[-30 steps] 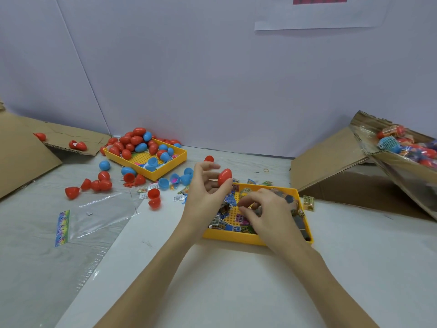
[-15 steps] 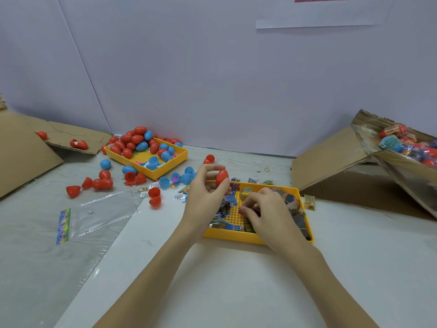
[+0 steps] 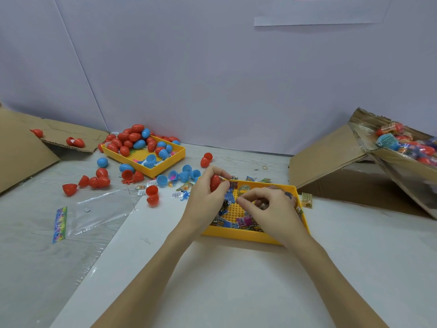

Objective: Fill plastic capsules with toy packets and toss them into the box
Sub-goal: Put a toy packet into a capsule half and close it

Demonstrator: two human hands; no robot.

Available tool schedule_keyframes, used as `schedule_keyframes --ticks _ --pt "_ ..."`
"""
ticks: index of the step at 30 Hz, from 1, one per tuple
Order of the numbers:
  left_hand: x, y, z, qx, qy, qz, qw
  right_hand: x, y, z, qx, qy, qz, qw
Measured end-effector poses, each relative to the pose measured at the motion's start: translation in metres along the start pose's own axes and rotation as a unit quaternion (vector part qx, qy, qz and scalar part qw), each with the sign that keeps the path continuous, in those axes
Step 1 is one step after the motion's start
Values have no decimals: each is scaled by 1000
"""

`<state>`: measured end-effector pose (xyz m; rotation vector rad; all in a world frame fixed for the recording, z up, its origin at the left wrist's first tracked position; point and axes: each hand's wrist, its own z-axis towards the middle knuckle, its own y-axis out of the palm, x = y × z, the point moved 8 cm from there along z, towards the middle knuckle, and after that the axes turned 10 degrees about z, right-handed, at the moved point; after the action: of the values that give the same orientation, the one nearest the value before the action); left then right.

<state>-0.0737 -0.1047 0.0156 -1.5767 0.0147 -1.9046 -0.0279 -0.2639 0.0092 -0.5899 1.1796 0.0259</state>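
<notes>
My left hand (image 3: 204, 200) grips a red capsule (image 3: 214, 183) at the near yellow tray's (image 3: 246, 235) back left corner. Inside this tray lie several small toy packets (image 3: 243, 220). My right hand (image 3: 269, 210) hovers over them with fingers curled, its thumb and forefinger pinched together on a packet among the pile; the packet itself is mostly hidden. At the far right a tilted cardboard box (image 3: 402, 168) with a plastic liner holds several filled capsules (image 3: 390, 139).
A second yellow tray (image 3: 155, 172) at the back left is heaped with red and blue capsules; loose halves (image 3: 152, 195) and packets are scattered around it. A clear plastic bag (image 3: 94, 211) lies left. Flattened cardboard (image 3: 21, 150) sits at far left. A box flap (image 3: 326, 157) slopes down beside the near tray.
Both hands have dropped slightly toward the near tray. The left still holds the red capsule. The right hand's fingers have curled tighter among the packets.
</notes>
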Motion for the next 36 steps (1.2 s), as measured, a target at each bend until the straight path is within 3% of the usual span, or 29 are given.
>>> schedule_keyframes --ticks 5,8,16,19,24,31,36 --pt "-3 3 2 -28 -32 -3 999 -10 5 0 -48 -33 -187 981" --pt "-5 3 1 -36 -44 14 998 -4 3 0 -83 -8 -267 960" --pt "-6 6 2 -41 -31 -18 998 2 0 -3 -78 1 -197 977" --pt "-6 9 3 -61 -40 -41 997 0 -4 -3 -31 -13 -164 986" --pt "1 11 1 -89 -5 -2 996 -8 -19 -3 73 -31 35 996" --pt "14 12 -5 -95 77 63 990 1 -14 -2 36 4 154 987" --pt "16 9 -5 -70 83 36 993 4 -14 -2 54 37 207 976"
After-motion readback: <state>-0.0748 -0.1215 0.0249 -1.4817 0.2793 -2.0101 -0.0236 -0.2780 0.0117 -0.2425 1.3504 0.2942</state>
